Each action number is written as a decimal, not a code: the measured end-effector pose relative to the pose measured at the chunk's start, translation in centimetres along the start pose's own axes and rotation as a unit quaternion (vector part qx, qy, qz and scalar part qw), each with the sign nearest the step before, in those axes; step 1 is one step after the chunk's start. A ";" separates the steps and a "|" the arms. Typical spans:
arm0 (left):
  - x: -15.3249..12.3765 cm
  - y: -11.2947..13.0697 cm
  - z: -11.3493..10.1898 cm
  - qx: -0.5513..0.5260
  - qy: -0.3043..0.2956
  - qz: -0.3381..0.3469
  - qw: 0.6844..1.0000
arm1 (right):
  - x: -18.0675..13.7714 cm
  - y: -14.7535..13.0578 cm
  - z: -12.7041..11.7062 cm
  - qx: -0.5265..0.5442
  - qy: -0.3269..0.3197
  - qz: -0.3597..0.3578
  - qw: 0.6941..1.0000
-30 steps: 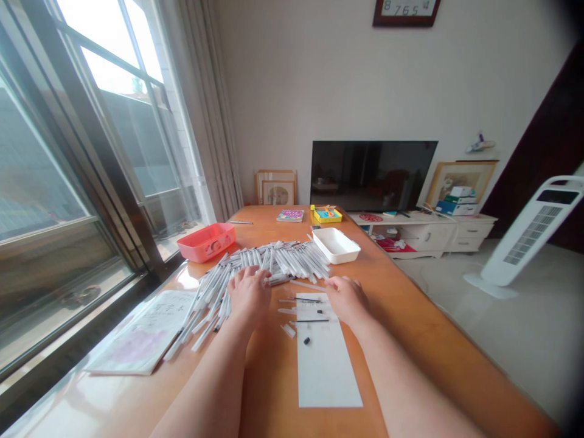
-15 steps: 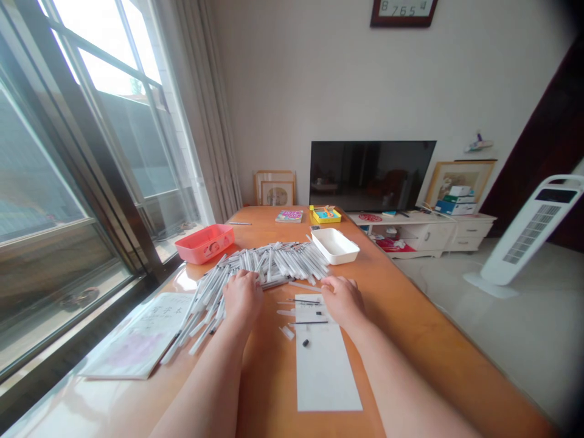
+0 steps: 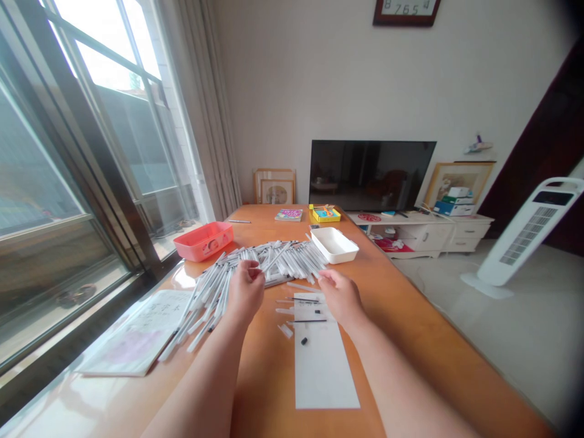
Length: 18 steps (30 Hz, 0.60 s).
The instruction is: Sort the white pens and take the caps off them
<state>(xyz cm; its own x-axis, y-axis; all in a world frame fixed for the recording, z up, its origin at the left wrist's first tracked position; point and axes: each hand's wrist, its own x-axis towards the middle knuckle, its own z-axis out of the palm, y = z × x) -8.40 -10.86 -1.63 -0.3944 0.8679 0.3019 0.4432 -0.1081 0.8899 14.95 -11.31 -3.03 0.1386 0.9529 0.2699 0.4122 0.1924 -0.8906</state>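
Observation:
A big heap of white pens lies across the orange wooden table. My left hand is lifted at the heap's near edge, fingers pinched on one white pen that slants up out of the pile. My right hand hovers over the top of a white paper sheet, fingers loosely curled with nothing in them. Loose pen parts, thin refills and small caps, lie on and beside the sheet between my hands.
A white tray stands right of the heap and a pink tray to its left. A booklet lies near the window. A yellow box and a small book sit at the far end. A fan stands at right.
My left hand has risen off the heap and closed on a white pen, lifting it. My right hand has lifted slightly from the sheet.

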 end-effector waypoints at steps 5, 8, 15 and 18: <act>-3.2 3.3 1.4 -0.272 -0.172 -0.035 0.946 | -1.3 -2.3 -0.1 0.272 -0.115 0.109 0.949; -4.5 4.6 1.7 -0.301 -0.243 -0.058 0.920 | -1.7 -3.2 -0.3 0.357 -0.126 0.110 0.919; -5.0 4.6 2.1 -0.164 -0.245 0.066 0.953 | -1.6 -3.2 -0.5 0.415 -0.074 0.116 0.900; -5.1 4.2 2.3 -0.026 -0.201 0.183 0.962 | -1.6 -3.2 -0.5 0.410 -0.061 0.120 0.902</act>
<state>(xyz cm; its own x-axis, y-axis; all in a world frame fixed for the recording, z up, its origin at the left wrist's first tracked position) -2.65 -14.59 -0.18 0.1282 0.8832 0.4511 0.4479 -0.4574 0.7682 13.79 -13.59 -0.42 0.0146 0.9992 0.0362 -0.4285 0.0390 -0.9027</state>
